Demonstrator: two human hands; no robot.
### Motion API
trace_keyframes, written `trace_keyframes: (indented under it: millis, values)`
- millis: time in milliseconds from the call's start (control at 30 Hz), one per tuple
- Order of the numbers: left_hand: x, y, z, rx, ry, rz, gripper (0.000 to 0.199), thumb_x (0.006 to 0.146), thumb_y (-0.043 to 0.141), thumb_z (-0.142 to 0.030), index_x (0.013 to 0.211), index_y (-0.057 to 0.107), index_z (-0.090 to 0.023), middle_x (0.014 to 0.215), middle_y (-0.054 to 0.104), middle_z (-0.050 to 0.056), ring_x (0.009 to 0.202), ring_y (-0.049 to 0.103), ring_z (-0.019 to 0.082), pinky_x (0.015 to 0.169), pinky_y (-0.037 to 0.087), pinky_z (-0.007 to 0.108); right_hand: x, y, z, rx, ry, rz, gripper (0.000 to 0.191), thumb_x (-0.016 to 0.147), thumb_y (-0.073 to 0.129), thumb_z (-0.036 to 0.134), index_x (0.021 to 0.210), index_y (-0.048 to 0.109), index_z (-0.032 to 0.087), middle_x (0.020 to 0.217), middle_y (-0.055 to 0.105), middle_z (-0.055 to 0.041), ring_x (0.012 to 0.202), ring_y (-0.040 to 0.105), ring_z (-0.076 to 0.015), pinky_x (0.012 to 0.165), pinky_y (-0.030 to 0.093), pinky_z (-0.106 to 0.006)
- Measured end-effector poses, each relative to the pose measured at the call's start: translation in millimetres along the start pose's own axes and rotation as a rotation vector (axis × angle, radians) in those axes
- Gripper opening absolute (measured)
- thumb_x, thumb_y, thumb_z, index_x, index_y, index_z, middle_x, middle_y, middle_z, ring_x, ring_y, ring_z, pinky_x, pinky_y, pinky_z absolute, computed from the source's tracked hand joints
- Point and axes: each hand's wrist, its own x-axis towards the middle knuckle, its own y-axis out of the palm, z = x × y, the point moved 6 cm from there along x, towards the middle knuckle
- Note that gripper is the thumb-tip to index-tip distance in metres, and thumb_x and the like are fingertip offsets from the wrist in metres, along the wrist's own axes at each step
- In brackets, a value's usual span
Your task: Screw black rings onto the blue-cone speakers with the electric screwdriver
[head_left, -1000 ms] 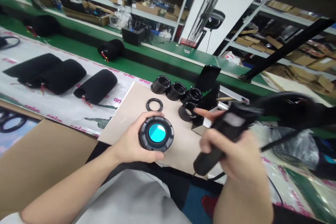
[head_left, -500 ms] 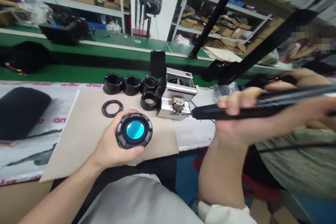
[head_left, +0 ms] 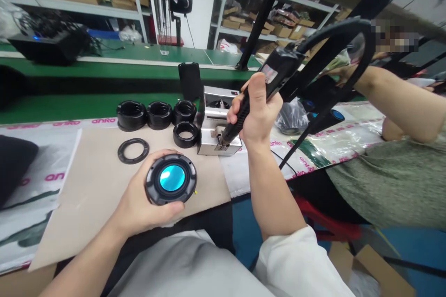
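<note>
My left hand (head_left: 146,199) grips a round black speaker (head_left: 171,179) with a shiny blue centre, its face turned up, over a beige board (head_left: 94,185). A black electric screwdriver (head_left: 270,76) with a thick cable is held in my right hand (head_left: 258,111). The tool's tip points down at the front of a silver screw feeder (head_left: 218,141); whether it touches is hard to tell. A flat black ring (head_left: 133,151) lies on the board, left of the speaker. Several black round housings (head_left: 131,115) stand behind it, beside the feeder.
A dark fabric-like object (head_left: 16,167) lies at the left. To the right are a plastic bag (head_left: 292,116), speaker parts with blue faces, and another person's arm (head_left: 397,97). A black post (head_left: 261,25) rises behind the feeder. Open cardboard boxes (head_left: 376,269) sit at the lower right.
My right hand has swung the screwdriver from level at the right to a downward tilt at the feeder. The left hand still grips the speaker. The view has shifted right.
</note>
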Motion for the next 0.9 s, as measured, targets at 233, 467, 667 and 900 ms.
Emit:
trace_keyframes:
  millis: [233,467,667,900]
  values:
    - [0,1.0,1,-0.025,-0.012,-0.014,0.083,0.063,0.094,-0.045,0.134,0.056,-0.024,0.136,0.069,0.014,0.125,0.068,0.040,0.105,0.059,0.049,-6,2,-8,0.165,0.071,0.085,0.052,0.092,0.063,0.074,0.080,0.044,0.027,0.057,0.048,0.0050,0.040,0.048,-0.0136,0.039,0.038,-0.029]
    - [0,0.8,3,-0.052,-0.010,-0.001,0.085,0.062,0.095,-0.045,0.134,0.056,-0.024,0.139,0.066,0.015,0.128,0.067,0.040,0.105,0.057,0.048,-9,-10,22,0.155,-0.045,-0.005,0.048,0.094,0.061,0.073,0.080,0.050,0.028,0.059,0.049,0.0038,0.044,0.049,-0.0150,0.044,0.040,-0.033]
    - [1,1.2,-2,-0.042,-0.001,-0.004,0.084,0.062,0.095,-0.046,0.132,0.055,-0.022,0.138,0.067,0.016,0.126,0.068,0.040,0.104,0.058,0.048,-6,1,1,0.145,-0.039,0.001,0.045,0.094,0.066,0.068,0.084,0.050,0.027,0.057,0.050,0.0059,0.041,0.050,-0.0136,0.041,0.037,-0.029]
    - [1,1.2,-1,-0.041,0.008,-0.011,0.084,0.062,0.095,-0.044,0.133,0.056,-0.021,0.134,0.070,0.016,0.123,0.070,0.038,0.103,0.058,0.045,-14,-2,-3,0.289,-0.051,0.032,0.047,0.088,0.077,0.064,0.075,0.055,0.025,0.052,0.054,0.0057,0.034,0.048,-0.0132,0.033,0.035,-0.028]
